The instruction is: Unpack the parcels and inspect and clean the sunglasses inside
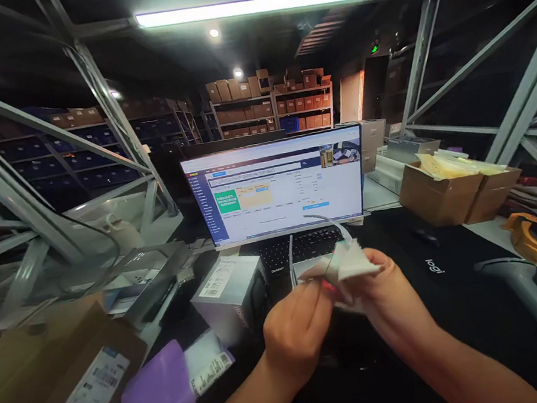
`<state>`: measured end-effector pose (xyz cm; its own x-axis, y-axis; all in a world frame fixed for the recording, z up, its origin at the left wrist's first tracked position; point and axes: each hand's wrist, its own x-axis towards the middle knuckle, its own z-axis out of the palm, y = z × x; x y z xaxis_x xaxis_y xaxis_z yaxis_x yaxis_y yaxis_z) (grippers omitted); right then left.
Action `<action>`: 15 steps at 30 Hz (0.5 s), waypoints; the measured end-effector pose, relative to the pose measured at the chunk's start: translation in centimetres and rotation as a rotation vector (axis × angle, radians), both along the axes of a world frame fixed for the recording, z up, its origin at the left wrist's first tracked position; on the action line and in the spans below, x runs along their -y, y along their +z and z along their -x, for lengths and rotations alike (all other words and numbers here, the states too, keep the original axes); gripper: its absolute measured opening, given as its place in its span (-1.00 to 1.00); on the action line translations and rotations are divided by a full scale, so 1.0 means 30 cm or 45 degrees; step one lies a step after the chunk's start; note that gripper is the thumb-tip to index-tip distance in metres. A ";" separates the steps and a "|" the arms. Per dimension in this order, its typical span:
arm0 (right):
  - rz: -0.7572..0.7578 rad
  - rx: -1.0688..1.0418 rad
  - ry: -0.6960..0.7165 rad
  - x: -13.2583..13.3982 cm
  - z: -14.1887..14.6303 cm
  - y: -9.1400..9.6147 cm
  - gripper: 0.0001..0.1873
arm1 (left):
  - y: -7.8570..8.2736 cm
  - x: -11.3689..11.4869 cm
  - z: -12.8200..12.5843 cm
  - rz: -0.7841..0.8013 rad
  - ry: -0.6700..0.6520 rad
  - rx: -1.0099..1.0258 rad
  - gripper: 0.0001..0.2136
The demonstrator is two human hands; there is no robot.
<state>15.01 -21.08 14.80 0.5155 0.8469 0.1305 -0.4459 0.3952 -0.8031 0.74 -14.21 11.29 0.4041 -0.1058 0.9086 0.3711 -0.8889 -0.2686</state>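
Our left hand (295,328) and right hand (389,288) grasp a crumpled, off-white, papery sheet (354,261), lying nine-to-three o'clock between them

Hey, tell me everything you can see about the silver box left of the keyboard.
The box looks like smooth, silvery-grey cardboard and seems closed. A white label with print and a barcode is on its top; a side face carries a large dark shape. It stands at an angle, apparently on the black mat, left of the keyboard. The left hand is nearby, not gripping it.
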 end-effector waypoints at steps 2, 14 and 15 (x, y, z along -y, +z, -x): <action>-0.015 -0.091 0.049 -0.007 -0.033 0.031 -0.65 | -0.004 0.007 -0.004 -0.039 -0.007 -0.018 -0.91; -0.053 0.108 -0.059 -0.044 0.095 -0.060 -0.71 | 0.002 -0.010 0.003 0.044 0.208 0.010 -0.87; -0.020 -0.011 0.054 -0.040 0.070 -0.039 -0.71 | 0.001 -0.011 0.001 -0.004 0.197 0.015 -0.89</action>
